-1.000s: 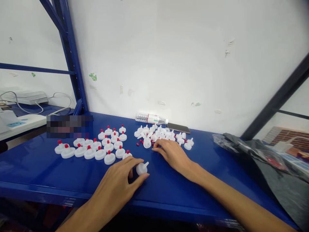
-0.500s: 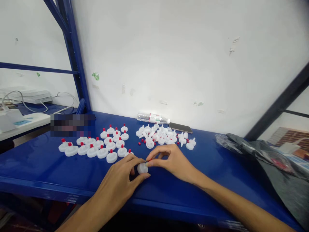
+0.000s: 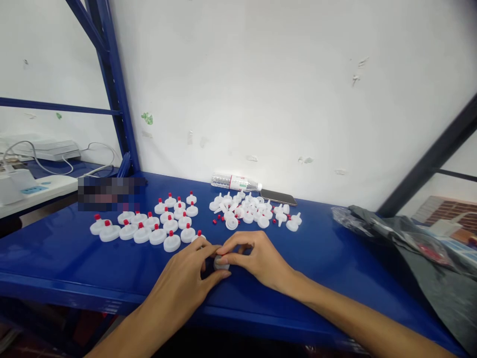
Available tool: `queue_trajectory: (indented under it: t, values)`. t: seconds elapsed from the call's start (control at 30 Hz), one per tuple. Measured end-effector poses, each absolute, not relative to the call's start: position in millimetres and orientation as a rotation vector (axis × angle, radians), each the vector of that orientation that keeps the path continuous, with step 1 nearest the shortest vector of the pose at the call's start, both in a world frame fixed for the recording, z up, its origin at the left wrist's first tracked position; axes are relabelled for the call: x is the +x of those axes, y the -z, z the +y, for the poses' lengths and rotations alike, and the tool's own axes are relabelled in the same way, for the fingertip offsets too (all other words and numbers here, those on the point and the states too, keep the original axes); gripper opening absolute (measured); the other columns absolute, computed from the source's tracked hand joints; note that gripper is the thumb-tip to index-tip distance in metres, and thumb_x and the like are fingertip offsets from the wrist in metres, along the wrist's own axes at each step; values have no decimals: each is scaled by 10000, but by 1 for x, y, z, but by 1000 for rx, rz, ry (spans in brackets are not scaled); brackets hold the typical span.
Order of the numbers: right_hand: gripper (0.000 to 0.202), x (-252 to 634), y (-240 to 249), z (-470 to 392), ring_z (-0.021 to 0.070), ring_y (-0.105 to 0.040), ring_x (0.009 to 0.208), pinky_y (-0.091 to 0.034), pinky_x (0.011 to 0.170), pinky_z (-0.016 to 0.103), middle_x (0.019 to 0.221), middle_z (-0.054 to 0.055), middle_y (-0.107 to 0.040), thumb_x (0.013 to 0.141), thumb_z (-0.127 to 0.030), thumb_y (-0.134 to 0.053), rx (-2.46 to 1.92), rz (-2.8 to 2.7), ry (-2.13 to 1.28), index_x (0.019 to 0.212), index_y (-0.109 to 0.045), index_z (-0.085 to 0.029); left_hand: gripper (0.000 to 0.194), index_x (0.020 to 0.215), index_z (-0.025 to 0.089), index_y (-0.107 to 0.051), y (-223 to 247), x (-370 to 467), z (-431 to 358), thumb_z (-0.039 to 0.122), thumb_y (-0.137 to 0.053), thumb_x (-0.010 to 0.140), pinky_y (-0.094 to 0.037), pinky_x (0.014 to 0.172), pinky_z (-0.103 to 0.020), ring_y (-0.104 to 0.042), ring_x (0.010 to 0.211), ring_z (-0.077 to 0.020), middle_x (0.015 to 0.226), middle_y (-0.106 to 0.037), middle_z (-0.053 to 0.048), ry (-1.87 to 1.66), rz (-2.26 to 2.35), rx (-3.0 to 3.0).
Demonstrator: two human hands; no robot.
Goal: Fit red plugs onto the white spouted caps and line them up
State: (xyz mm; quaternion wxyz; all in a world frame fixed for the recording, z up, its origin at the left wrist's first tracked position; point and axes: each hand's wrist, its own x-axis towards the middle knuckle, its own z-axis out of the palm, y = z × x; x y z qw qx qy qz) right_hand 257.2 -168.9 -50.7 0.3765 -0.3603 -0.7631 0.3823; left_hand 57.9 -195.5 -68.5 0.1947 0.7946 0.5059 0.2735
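My left hand (image 3: 197,261) grips a white plastic nozzle cap (image 3: 222,266) between thumb and fingers, low over the front of the blue table. My right hand (image 3: 249,256) is pinched over the top of that cap, its fingertips on the nozzle. The small red tip cap in its pinch is mostly hidden by the fingers. Left of my hands stand several white nozzle caps (image 3: 172,243) with red tips on, in loose rows. Beyond my right hand lies a pile of white nozzle caps (image 3: 248,215) without red tips, with loose red tip caps (image 3: 214,222) at its edge.
A clear plastic bottle (image 3: 238,183) lies against the wall, beside a dark phone (image 3: 278,197). On the right is a grey plastic bag (image 3: 406,258). A white power strip (image 3: 44,191) and cables are at the left, near a blue metal post (image 3: 115,84).
My right hand has moved slightly left and down, from beside the white nozzle cap onto its top, bringing the red tip cap with it. My left hand stays nearly still.
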Motion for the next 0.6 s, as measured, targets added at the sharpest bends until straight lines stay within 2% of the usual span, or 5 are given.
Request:
queue_trajectory:
  t: [0.1, 0.23, 0.33, 0.43, 0.6]
  values:
    - [94, 257, 51, -169, 138, -693, 748, -503, 682, 238, 879, -6, -791, 842, -253, -811, -919, -1975, -942, 933, -816, -229, 275, 1147, 274, -696, 70, 58, -196, 370, -702, 890, -412, 664, -298, -569, 693, -173, 891, -629, 12, -787, 1446, 2229]
    - [324, 262, 44, -166, 153, -705, 812, -520, 683, 243, 960, -8, -776, 809, -336, -845, -897, -1996, -951, 1112, -760, -260, 413, 1323, 269, -642, 68, 59, -194, 408, -614, 935, -427, 639, -304, -589, 638, -179, 905, -692, -4, -813, 1522, 2252]
    - [195, 271, 35, -159, 156, -691, 844, -521, 709, 265, 1017, 4, -761, 934, -381, -711, -974, -1994, -661, 1084, -753, -264, 517, 1441, 251, -574, 66, 56, -192, 397, -582, 945, -429, 612, -312, -595, 580, -190, 889, -722, -18, -778, 1686, 2272]
    - [192, 281, 35, -149, 179, -685, 921, -524, 773, 304, 1123, 32, -741, 1014, -327, -591, -1059, -2094, -337, 1120, -737, -263, 543, 1487, 243, -537, 67, 49, -189, 370, -558, 960, -438, 599, -314, -613, 558, -190, 970, -753, -39, -746, 1844, 2287]
    - [275, 283, 51, -133, 241, -683, 1011, -511, 873, 387, 1153, 49, -740, 992, -350, -626, -1213, -2199, -119, 1253, -664, -275, 556, 1487, 247, -533, 70, 46, -190, 389, -590, 952, -463, 561, -302, -607, 519, -153, 1140, -739, -56, -882, 1898, 2412]
